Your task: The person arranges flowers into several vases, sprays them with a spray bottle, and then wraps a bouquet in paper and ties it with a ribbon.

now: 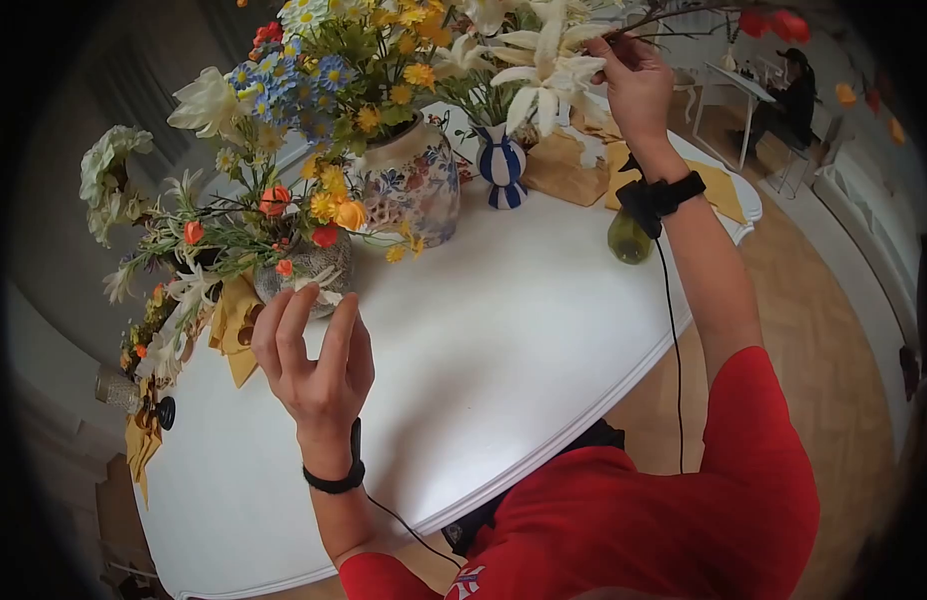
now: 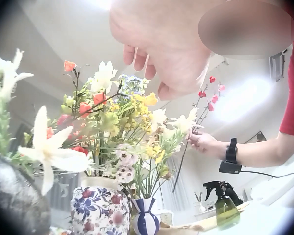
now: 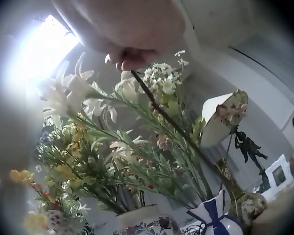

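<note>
My right hand (image 1: pixel 639 85) pinches the dark stem (image 3: pixel 176 125) of a branch bearing red and pink blossoms (image 2: pixel 211 95). In the right wrist view that stem slants down towards a blue-and-white striped vase (image 1: pixel 500 175), which holds white lilies (image 1: pixel 549 65). The stem's lower end overlaps the area beside the vase. Nearer the front, my left hand (image 1: pixel 314 375) is raised over the table with loosely bent fingers and nothing in it. Close behind it stands a grey textured vase (image 1: pixel 329 270) of orange and white flowers.
A floral-patterned vase (image 1: pixel 424 190) with blue and yellow flowers stands between the other two. Brown paper (image 1: pixel 564 172) and a green spray bottle (image 1: pixel 630 240) are on the white table (image 1: pixel 464 340) at the right. Yellow cloth (image 1: pixel 234 335) lies at left. A person (image 1: pixel 789 100) sits in the background.
</note>
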Available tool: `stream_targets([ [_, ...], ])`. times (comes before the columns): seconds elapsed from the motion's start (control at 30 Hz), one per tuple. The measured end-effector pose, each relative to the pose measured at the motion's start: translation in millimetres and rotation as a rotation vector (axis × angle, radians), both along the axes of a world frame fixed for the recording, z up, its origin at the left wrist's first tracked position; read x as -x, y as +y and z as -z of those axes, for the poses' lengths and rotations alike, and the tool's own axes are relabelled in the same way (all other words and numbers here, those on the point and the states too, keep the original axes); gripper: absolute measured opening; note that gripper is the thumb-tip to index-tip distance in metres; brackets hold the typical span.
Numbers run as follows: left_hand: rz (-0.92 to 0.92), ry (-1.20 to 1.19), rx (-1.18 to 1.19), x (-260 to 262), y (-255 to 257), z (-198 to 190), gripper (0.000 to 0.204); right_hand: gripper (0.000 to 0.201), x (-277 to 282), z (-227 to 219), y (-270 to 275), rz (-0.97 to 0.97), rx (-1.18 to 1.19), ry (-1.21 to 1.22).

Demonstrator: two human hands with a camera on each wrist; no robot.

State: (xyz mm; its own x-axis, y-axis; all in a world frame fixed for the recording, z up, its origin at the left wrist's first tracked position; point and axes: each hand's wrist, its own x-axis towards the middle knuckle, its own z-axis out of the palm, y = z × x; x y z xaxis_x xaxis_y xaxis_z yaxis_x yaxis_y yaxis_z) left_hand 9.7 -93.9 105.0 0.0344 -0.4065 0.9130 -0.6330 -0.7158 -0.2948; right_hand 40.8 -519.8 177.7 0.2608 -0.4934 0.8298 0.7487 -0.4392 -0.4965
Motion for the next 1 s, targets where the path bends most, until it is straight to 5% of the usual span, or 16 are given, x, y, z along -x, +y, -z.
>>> stream_targets([
  [0.3, 0.030, 0.033, 0.006, -19.9, 0.2, 5.9, 0.026, 0.017, -51.6, 22.1, -15.2, 0.369, 0.288, -0.071],
  [0.47, 0.019, 0.096, -0.004, -24.2, -0.2, 10.0, 0.030, 0.021, -46.7, 15.9, 3.4, 0.180, 0.047, 0.011],
  [0.6, 0.021, 0.113, -0.004, -27.6, 0.6, 11.6, 0.030, 0.022, -53.9, 25.6, -27.0, 0.446, 0.327, -0.008],
  [0.73, 0.025, 0.118, -0.020, -28.0, -2.4, 12.3, 0.030, 0.023, -66.8, 35.5, -37.1, 0.249, 0.278, -0.085],
  [0.77, 0.024, 0.116, -0.024, -28.1, -2.5, 12.5, 0.030, 0.026, -67.1, 34.9, -39.4, 0.484, 0.368, -0.032],
  [0.9, 0.024, 0.129, -0.035, -29.0, -2.0, 13.7, 0.030, 0.034, -58.7, 30.5, -8.7, 0.542, 0.376, -0.024],
  [1.0, 0.023, 0.126, -0.038, -28.7, -2.8, 13.8, 0.030, 0.027, -78.4, 44.7, -33.5, 0.643, 0.533, 0.045],
])
